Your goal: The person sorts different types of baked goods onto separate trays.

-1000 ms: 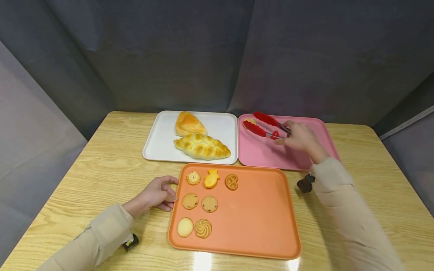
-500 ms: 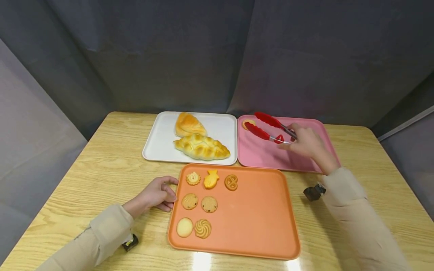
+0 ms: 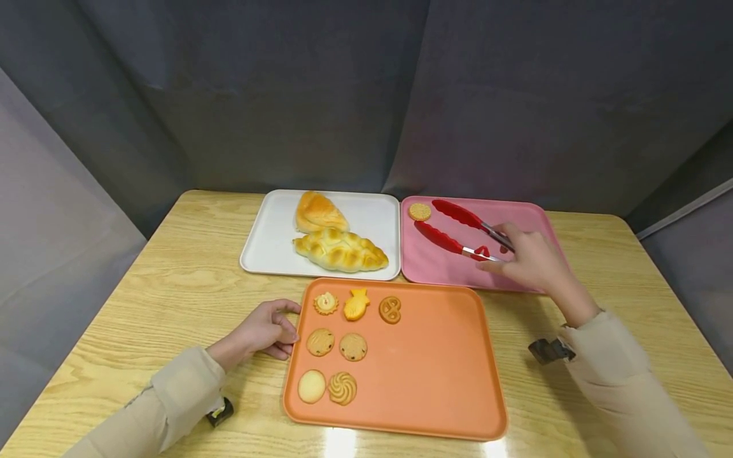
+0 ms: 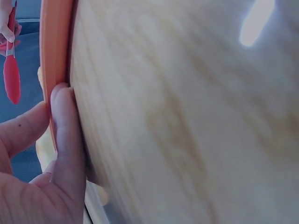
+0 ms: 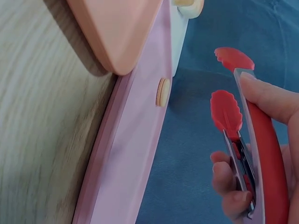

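Observation:
My right hand (image 3: 532,259) grips a pair of red-tipped tongs (image 3: 439,238) above the pink tray (image 3: 443,270). The tong tips stand apart with nothing between them. Near them, in the tray's far left corner, lies a round cookie (image 3: 420,212); the right wrist view shows this cookie (image 5: 162,92) lying flat, away from the tongs. With thumb and fingers, my left hand (image 4: 51,154) pinches the left rim of the orange tray (image 3: 429,375). Several cookies lie on that tray's left part, among them a pretzel-shaped one (image 3: 390,310) and a swirl one (image 3: 342,388).
Behind the orange tray is a white tray (image 3: 369,210) with a triangular bread (image 3: 319,212) and a braided loaf (image 3: 342,250). The pink tray adjoins it on the right. All stand on a wooden table (image 3: 172,254), with a dark curtain (image 3: 298,95) behind.
My right hand has drawn back to the right and nearer me with the tongs, leaving the round cookie fully visible on the pink tray. The left hand keeps its place.

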The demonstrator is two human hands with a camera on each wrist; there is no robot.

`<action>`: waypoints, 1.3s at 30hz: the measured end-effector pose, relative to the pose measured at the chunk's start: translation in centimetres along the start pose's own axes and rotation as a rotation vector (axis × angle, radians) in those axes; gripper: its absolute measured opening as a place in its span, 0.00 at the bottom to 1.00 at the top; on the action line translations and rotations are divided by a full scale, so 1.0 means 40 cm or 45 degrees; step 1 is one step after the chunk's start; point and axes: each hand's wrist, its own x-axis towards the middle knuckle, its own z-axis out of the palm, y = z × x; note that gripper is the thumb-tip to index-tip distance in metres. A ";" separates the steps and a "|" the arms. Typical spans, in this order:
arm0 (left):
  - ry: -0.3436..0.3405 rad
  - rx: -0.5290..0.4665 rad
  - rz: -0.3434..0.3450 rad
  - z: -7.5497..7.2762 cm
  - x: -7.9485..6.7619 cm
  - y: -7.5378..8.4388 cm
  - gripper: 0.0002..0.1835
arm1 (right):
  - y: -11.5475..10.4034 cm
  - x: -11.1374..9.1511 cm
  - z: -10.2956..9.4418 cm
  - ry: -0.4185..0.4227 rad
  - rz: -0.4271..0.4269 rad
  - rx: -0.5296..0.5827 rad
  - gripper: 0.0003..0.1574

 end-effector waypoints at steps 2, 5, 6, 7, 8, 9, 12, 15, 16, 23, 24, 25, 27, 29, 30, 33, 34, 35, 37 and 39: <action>0.000 0.000 0.002 0.000 -0.001 0.000 0.27 | -0.003 -0.009 -0.002 0.021 -0.041 -0.012 0.35; -0.001 0.000 0.006 0.001 -0.002 -0.001 0.27 | -0.009 -0.021 -0.008 0.024 -0.071 -0.024 0.35; -0.002 -0.001 0.007 0.001 -0.002 -0.001 0.27 | -0.012 -0.025 -0.010 0.019 -0.074 -0.026 0.36; -0.001 -0.001 0.009 0.001 -0.002 -0.001 0.27 | -0.015 -0.030 -0.012 0.018 -0.077 -0.029 0.36; -0.001 0.000 0.010 0.001 -0.002 -0.002 0.27 | -0.017 -0.034 -0.013 0.019 -0.080 -0.033 0.37; 0.000 0.001 0.011 0.002 -0.002 -0.002 0.27 | -0.019 -0.038 -0.014 0.023 -0.084 -0.032 0.37; -0.002 0.007 0.012 0.003 -0.002 -0.003 0.27 | -0.024 -0.051 -0.011 0.046 -0.112 -0.036 0.37; -0.004 0.012 0.011 0.005 -0.002 -0.002 0.27 | -0.029 -0.065 -0.007 0.072 -0.141 -0.029 0.37; -0.003 0.014 0.010 0.005 -0.002 -0.002 0.27 | -0.031 -0.069 -0.005 0.083 -0.151 -0.025 0.37; -0.001 0.016 0.018 0.005 -0.003 0.001 0.27 | -0.043 -0.095 0.002 0.126 -0.208 0.020 0.38; -0.002 0.016 0.018 0.004 -0.003 0.001 0.27 | -0.045 -0.097 0.002 0.131 -0.215 0.019 0.38; -0.002 0.016 0.018 0.004 -0.003 0.001 0.27 | -0.048 -0.100 0.002 0.132 -0.219 0.018 0.38; -0.002 0.018 0.018 0.004 -0.003 0.001 0.27 | -0.052 -0.105 0.002 0.138 -0.230 0.012 0.38; -0.001 0.020 0.018 0.003 -0.003 0.002 0.27 | -0.056 -0.111 0.002 0.138 -0.236 0.008 0.38; 0.001 0.021 0.017 0.003 -0.003 0.002 0.27 | -0.058 -0.113 0.002 0.136 -0.239 0.006 0.38; 0.005 0.023 0.015 0.004 -0.003 0.002 0.27 | -0.063 -0.122 0.001 0.121 -0.244 0.006 0.39; 0.007 0.021 0.013 0.004 -0.002 0.002 0.27 | -0.065 -0.125 0.001 0.115 -0.246 0.004 0.39; 0.008 0.021 0.013 0.004 -0.002 0.001 0.27 | -0.066 -0.129 0.001 0.111 -0.250 0.001 0.39; 0.012 0.021 0.011 0.004 -0.001 0.000 0.27 | -0.069 -0.135 0.002 0.099 -0.260 0.004 0.39; 0.015 0.021 0.010 0.004 -0.001 -0.001 0.27 | -0.072 -0.142 0.004 0.096 -0.275 0.005 0.40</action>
